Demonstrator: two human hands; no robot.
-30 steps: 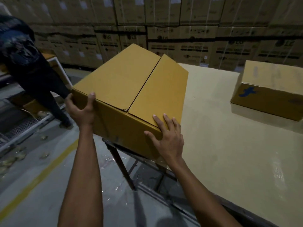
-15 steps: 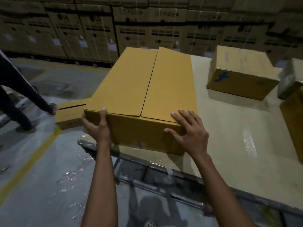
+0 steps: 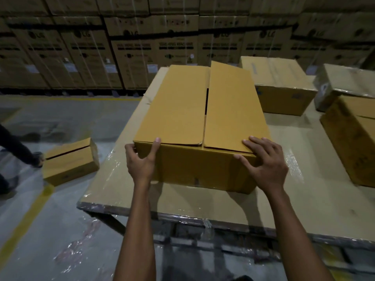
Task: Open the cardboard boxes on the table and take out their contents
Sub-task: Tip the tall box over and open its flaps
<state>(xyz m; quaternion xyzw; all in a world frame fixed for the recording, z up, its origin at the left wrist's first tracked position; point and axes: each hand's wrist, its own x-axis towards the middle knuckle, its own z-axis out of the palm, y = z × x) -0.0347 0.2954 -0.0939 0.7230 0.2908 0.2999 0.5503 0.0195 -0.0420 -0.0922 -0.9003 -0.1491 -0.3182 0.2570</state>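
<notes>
A large yellow cardboard box (image 3: 182, 110) lies on the table (image 3: 294, 179), its short end facing me. Its two top flaps are closed, with a dark slit between them, and the right flap stands slightly raised at the far end. My left hand (image 3: 140, 165) grips the near left corner, thumb on the top edge and fingers round the side. My right hand (image 3: 265, 165) rests on the near right corner, with spread fingers on the right flap and the thumb on the front face. The contents are hidden.
Behind the big box sits a brown box (image 3: 280, 84), then a film-wrapped box (image 3: 343, 84) and another brown box (image 3: 353, 142) at the right edge. A small yellow box (image 3: 71, 161) lies on the floor at left, near a person's leg (image 3: 14, 145). Stacked cartons (image 3: 132, 47) wall the back.
The yellow box has come from overhanging the table's corner to lying fully on the table, turned square to me. Both hands have stayed on its near corners.
</notes>
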